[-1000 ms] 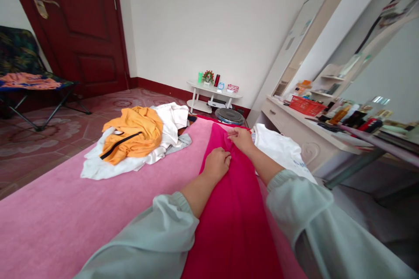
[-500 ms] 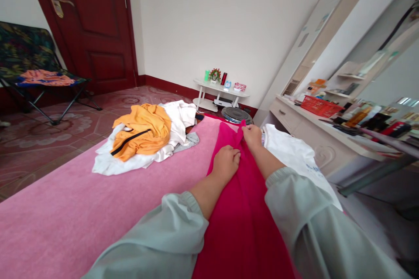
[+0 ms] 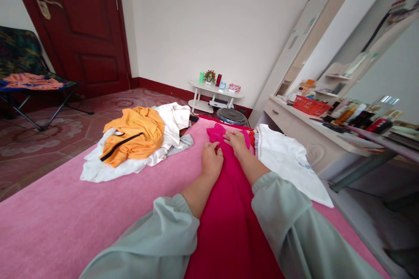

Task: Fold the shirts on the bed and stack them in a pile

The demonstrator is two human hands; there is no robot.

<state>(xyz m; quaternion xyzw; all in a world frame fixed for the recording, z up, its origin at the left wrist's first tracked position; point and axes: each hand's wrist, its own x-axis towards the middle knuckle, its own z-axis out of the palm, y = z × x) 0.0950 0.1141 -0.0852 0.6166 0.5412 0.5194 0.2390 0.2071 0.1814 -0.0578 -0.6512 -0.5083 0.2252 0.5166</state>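
Observation:
A long magenta garment (image 3: 229, 209) lies lengthwise on the pink bed cover (image 3: 147, 218), its near part running down between my forearms. My left hand (image 3: 212, 159) is at its left edge, fingers curled in on the cloth. Farther along and to the right, my right hand (image 3: 236, 141) rests on the garment near its far end, fingers stretched out and a little apart. The cloth's far end is bunched in small folds just past my fingertips. A folded white shirt (image 3: 284, 157) with blue print lies to the right of my right hand.
At left on the bed is a heap with an orange garment (image 3: 134, 135) and white clothes (image 3: 176, 117). Beyond the bed stand a small white table (image 3: 216, 89) and a round dark-lidded thing (image 3: 231, 116). A dresser (image 3: 291, 126) with a red basket (image 3: 310, 105) borders the right.
My right hand has gone from pinching the raised cloth to lying on it with fingers stretched. The garment's far end has dropped and spread. The view has shifted slightly right.

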